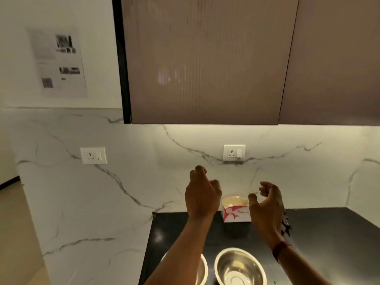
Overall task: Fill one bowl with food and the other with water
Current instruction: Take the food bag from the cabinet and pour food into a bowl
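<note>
Two steel bowls stand side by side on the black counter near its front. The right bowl looks empty; the left bowl is mostly hidden by my left forearm. A red and white carton with its top flaps open stands against the marble wall behind them. My left hand is raised in the air left of the carton, fingers loosely curled, holding nothing. My right hand hovers just right of the carton, also loosely curled and empty.
Brown wall cupboards hang directly above the counter, doors closed. Two sockets sit in the marble backsplash. A printed sheet is stuck on the wall at the left. A dark object lies behind my right hand.
</note>
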